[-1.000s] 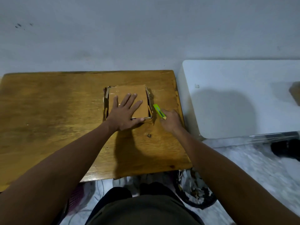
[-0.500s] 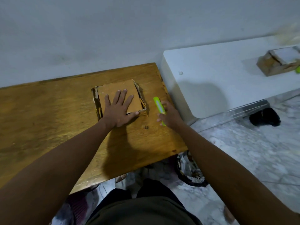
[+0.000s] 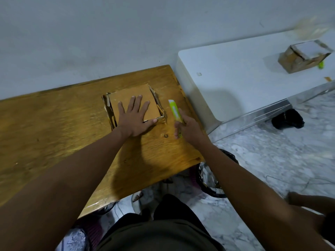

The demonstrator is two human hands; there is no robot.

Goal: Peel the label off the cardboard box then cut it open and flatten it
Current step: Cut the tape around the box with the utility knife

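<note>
with the left hand pressing flat, fingers spread, on the cardboard box, the right hand, fingers loose over the green cutter, probably needed to let go so both palms could flatten it evenly.

Legible text, labels, brands, numbers, signs: none. Flattened cardboard box on the table: top face plain brown, no print or label that can be made out. Yellow-green cutter: a pale patch on the body, too blurred to read. Second cardboard box on the white surface: white panel on top, no characters readable. Small mark on that white surface: illegible.
</note>
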